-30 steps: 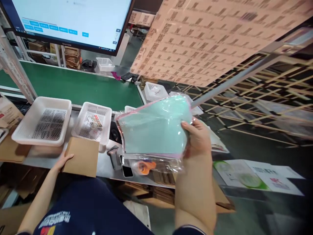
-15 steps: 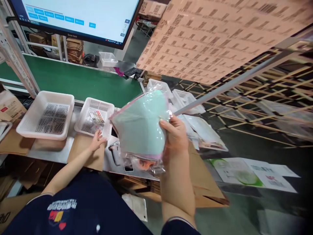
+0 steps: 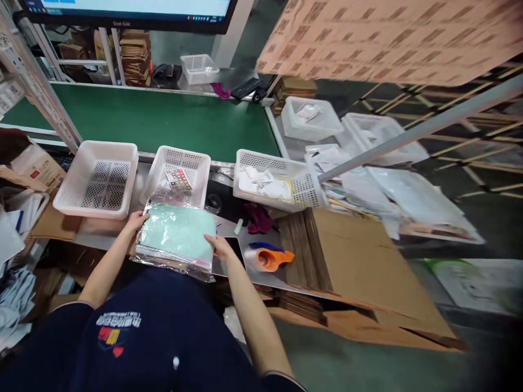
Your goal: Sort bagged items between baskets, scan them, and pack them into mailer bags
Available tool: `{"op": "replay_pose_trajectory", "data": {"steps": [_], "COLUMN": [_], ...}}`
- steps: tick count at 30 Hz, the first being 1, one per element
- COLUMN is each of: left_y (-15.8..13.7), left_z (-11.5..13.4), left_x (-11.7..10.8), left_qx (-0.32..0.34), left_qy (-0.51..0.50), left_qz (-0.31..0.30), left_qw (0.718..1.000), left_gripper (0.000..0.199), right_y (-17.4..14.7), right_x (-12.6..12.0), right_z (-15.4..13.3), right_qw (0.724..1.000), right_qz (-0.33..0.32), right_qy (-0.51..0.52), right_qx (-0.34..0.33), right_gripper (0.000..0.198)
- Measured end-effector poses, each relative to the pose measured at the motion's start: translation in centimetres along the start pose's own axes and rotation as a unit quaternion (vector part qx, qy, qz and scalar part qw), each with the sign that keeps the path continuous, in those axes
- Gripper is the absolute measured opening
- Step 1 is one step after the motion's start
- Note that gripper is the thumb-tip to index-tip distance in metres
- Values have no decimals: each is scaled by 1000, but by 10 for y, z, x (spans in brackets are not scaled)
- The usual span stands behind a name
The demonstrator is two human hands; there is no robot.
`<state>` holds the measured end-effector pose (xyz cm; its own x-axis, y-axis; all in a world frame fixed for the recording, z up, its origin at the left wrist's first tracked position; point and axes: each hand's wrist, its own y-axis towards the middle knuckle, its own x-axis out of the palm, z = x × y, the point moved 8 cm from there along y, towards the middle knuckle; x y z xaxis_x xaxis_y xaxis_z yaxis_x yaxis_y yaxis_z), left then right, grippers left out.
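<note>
A flat mint-green packet in clear plastic wrap (image 3: 177,231) lies level in front of my body, at the near edge of the bench. My left hand (image 3: 138,219) grips its left edge. At its right edge, the fingers of my right hand (image 3: 218,245) are closed on the wrap. Just beyond the packet is a small white basket (image 3: 198,169) with a card of coloured spots and clear plastic in it. An orange tape dispenser (image 3: 272,258) lies to the right of my right hand.
A larger white basket (image 3: 69,188) stands at left. Another basket (image 3: 255,158) holds crumpled white paper. Flattened cardboard (image 3: 359,250) is stacked on the right, under a slanting metal pole (image 3: 408,136). Behind the bench runs a green conveyor belt (image 3: 171,122), with a monitor (image 3: 131,24) above.
The packet has come down and left from the raised right hand to in front of my body. My left hand has left the small basket and taken hold of the packet's left edge.
</note>
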<state>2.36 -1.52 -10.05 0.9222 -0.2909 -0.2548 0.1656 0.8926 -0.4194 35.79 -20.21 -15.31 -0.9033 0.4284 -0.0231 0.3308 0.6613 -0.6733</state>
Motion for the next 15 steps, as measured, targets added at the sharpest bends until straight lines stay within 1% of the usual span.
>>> {"op": "replay_pose_trajectory", "data": {"steps": [1, 3, 6, 9, 11, 13, 14, 15], "left_y": [2, 9, 24, 38, 37, 25, 14, 0], "left_z": [2, 13, 38, 61, 74, 87, 97, 110], "left_x": [-2, -5, -6, -2, 3, 1, -4, -12], "left_qx": [4, 20, 40, 55, 76, 107, 142, 194], "left_qy": [19, 61, 117, 139, 135, 125, 109, 83], "left_qz": [10, 30, 70, 101, 102, 93, 91, 94], "left_qw": [1000, 997, 990, 984, 983, 982, 980, 973], "left_gripper": [40, 36, 34, 31, 30, 33, 35, 37], "right_y": [6, 17, 35, 45, 40, 20, 5, -13], "right_x": [2, -3, -15, -18, -16, -19, -22, -28], "right_z": [4, -1, -28, -60, -80, -100, -110, -120], "right_qw": [1000, 998, 991, 980, 971, 959, 951, 944], "right_qz": [5, 21, 58, 91, 103, 111, 114, 118], "right_qy": [20, 57, 98, 121, 128, 131, 134, 138], "right_qx": [-4, -22, -72, -129, -174, -226, -253, -276], "right_gripper": [49, 54, 61, 64, 65, 64, 63, 62]}}
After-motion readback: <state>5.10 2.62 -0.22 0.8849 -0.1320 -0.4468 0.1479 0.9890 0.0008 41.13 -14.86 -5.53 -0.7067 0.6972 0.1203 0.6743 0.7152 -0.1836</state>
